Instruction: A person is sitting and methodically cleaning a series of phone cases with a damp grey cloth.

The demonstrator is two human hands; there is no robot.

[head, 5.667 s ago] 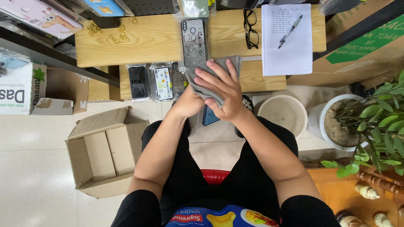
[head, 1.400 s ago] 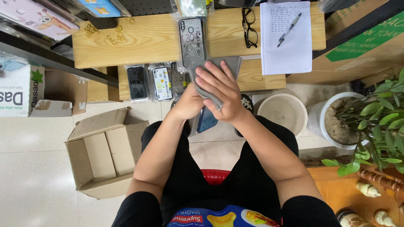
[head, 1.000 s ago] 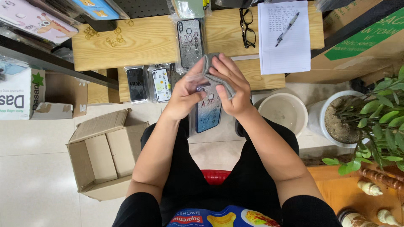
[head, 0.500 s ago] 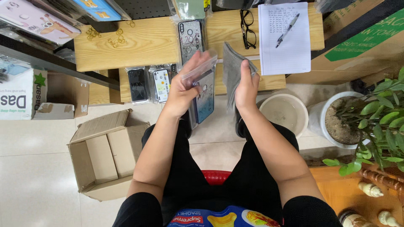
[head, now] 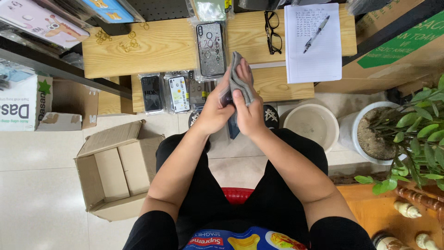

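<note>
Grey cloth (head: pixel 240 78) pressed between both hands above the worktop (head: pixel 152 46) edge, folded over a dark phone (head: pixel 232 121) of which only the lower end showed. Left hand (head: pixel 213 111) cupped from the left, fingers clamped on phone and cloth; right hand (head: pixel 247 113) closed over the cloth from the right, thumb on top. Just beyond, a glittery case (head: pixel 211 48) in clear wrap; beside it, packaged cases (head: pixel 170 92). Farther right, glasses (head: pixel 273 25), then notepad (head: pixel 312 41) with pen (head: pixel 317 33). Open carton (head: pixel 115 171) on the floor, left.
</note>
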